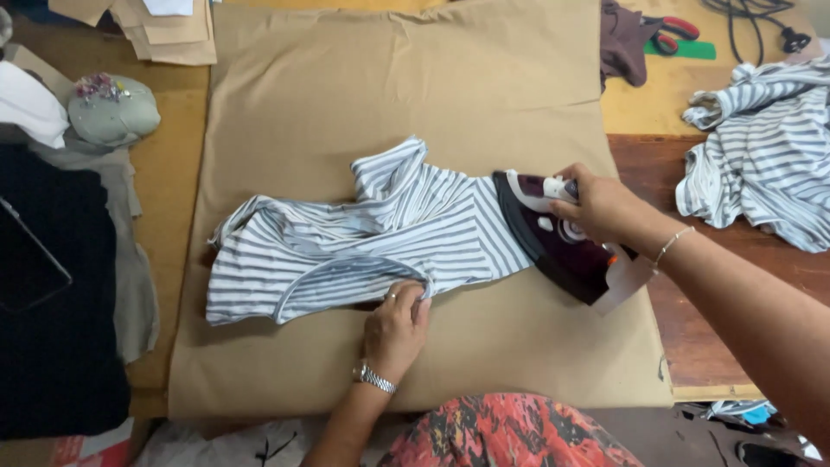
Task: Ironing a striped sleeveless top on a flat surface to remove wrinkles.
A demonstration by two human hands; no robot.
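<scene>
On the counter (177,173), a tan cloth (346,78) underlies a striped garment (346,246). The left hand (396,324) pinches its hem. The right hand (601,206) grips the iron (553,238), hiding its handle.

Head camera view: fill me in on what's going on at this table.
A person is ironing. The right hand grips the handle of a dark maroon iron, whose tip rests on the right edge of a grey-and-white striped garment. The left hand pinches the garment's lower edge flat against the tan cloth that covers the wooden table. More striped fabric lies bunched at the right, and a green pincushion sits at the left.
</scene>
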